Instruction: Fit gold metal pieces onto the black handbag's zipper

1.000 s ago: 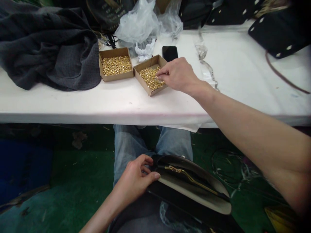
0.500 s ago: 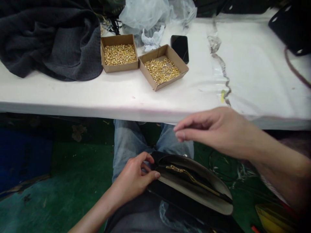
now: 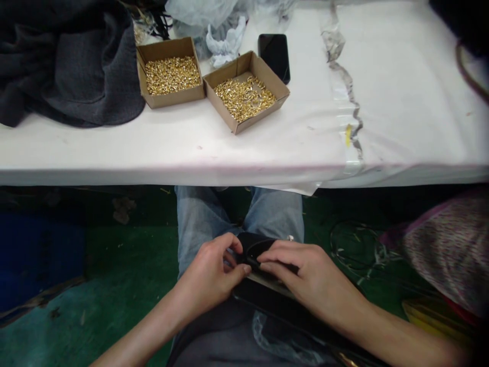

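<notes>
A black handbag point(image 3: 269, 300) rests across the lap of a person in blue jeans point(image 3: 202, 224), its left end pinched between thumb and fingers of the left hand point(image 3: 219, 267). The right hand point(image 3: 307, 270) is at the opening, fingertips close together; whether they hold anything cannot be told. On the white-covered table point(image 3: 153, 148), 2 cardboard boxes point(image 3: 175, 99) contain small gold-coloured metal fittings point(image 3: 173, 75).

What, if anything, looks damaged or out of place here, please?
The white table cover looks damaged: to the right of the phone, a ragged dark line, apparently a tear, runs toward the front edge, unlike the smoother surface around it.
</notes>
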`<state>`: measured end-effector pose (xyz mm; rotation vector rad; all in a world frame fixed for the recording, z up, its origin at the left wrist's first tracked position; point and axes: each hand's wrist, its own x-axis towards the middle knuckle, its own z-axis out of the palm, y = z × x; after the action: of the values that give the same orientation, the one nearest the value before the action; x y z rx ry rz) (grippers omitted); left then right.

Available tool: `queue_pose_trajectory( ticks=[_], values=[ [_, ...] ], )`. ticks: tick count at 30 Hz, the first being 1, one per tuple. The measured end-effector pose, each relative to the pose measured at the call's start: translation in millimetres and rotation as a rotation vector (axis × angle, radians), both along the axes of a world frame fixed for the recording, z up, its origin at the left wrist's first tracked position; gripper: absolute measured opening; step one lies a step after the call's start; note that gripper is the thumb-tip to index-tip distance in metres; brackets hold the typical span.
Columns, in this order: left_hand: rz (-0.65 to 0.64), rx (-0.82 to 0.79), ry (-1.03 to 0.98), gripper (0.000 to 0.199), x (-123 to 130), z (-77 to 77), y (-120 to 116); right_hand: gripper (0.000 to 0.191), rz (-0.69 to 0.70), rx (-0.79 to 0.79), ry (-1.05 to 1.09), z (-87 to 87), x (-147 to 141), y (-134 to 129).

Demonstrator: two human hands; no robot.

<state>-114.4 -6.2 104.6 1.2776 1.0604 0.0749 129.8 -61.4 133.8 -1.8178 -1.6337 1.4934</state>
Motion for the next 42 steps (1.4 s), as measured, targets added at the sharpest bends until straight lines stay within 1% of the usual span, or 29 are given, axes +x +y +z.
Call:
queue_pose_trajectory(
  ticks=[3,5,8,11,13,16,18,21,23,28,30,33,36,39,42],
  values=[
    [-0.034,0.057,-0.004,0.021,1,2.9,2,0.020,-0.052,-0.047,0.070,-0.4,-5,-7],
    [-0.070,0.101,-0.010,0.018,3,4.4,3,0.017,-0.108,-0.113,0.103,-3.1,-8,-10],
    [-0.140,0.187,-0.023,0.015,4,6.2,6,0.016,-0.255,-0.304,0.178,-10.0,-10,-12],
    [-0.204,0.258,-0.026,0.016,4,6.9,8,0.028,-0.362,-0.464,0.294,-16.5,-9,-13],
    [-0.204,0.233,-0.019,0.019,4,6.6,8,0.035,-0.390,-0.505,0.361,-19.2,-9,-13],
    [-0.179,0.146,0.004,0.023,5,5.8,8,0.041,-0.429,-0.566,0.416,-21.8,-9,-12],
    [-0.191,0.148,0.016,0.022,7,5.3,8,0.042,-0.459,-0.615,0.443,-24.2,-8,-11],
    [-0.205,0.182,0.017,0.019,8,5.0,8,0.039,-0.472,-0.642,0.498,-29.0,-6,-12],
    [-0.194,0.158,0.017,0.019,8,5.1,8,0.038,-0.460,-0.643,0.520,-32.0,-4,-12],
    [-0.153,0.071,0.031,0.020,7,6.7,7,0.048,-0.437,-0.679,0.494,-36.4,-2,-11],
    [-0.144,0.069,0.039,0.020,6,7.5,6,0.049,-0.439,-0.695,0.471,-38.6,-2,-11],
    [-0.135,0.089,0.032,0.021,6,7.8,4,0.047,-0.444,-0.732,0.500,-41.6,-3,-12],
    [-0.129,0.096,0.025,0.022,6,7.3,3,0.047,-0.462,-0.753,0.524,-40.6,-5,-10],
    [-0.117,0.113,0.035,0.022,7,7.2,2,0.043,-0.472,-0.736,0.562,-36.2,-7,-6],
    [-0.120,0.109,0.038,0.023,6,7.8,1,0.041,-0.447,-0.732,0.597,-33.4,-7,-3]
  ],
)
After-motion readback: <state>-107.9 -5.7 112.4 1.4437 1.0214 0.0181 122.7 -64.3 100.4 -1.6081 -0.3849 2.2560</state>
